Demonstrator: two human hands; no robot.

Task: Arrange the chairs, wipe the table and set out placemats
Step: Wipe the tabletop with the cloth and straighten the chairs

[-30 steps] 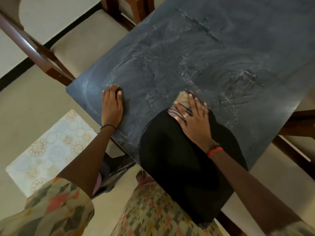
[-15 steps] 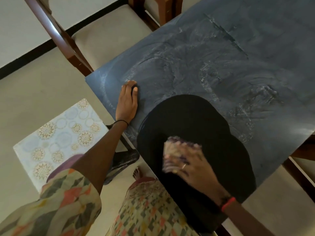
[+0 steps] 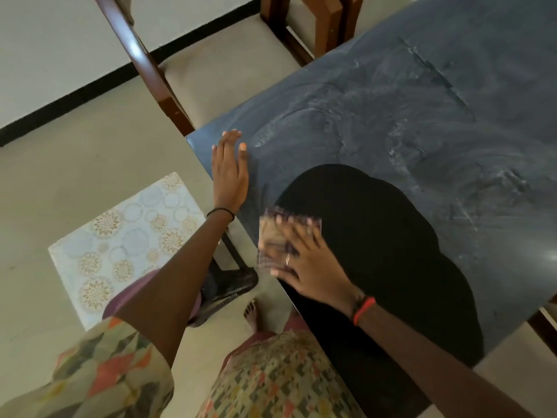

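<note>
A dark glass table (image 3: 422, 122) fills the right of the view, streaked with pale wipe smears. My right hand (image 3: 304, 263) presses a folded striped cloth (image 3: 272, 236) flat against the table's near edge; both are blurred by motion. My left hand (image 3: 229, 170) lies flat with straight fingers on the table's near left corner. A wooden chair (image 3: 217, 64) with a beige seat stands tucked at the table's left end.
A patterned pale mat (image 3: 120, 239) lies on the floor to the left of the table. A black table foot (image 3: 229, 285) and my bare foot (image 3: 253, 315) are below the edge. Another chair frame (image 3: 316, 22) stands at the top.
My right hand has swept the cloth from the table's middle back and left to the near edge. My left hand stays flat on the corner. The view has shifted left.
</note>
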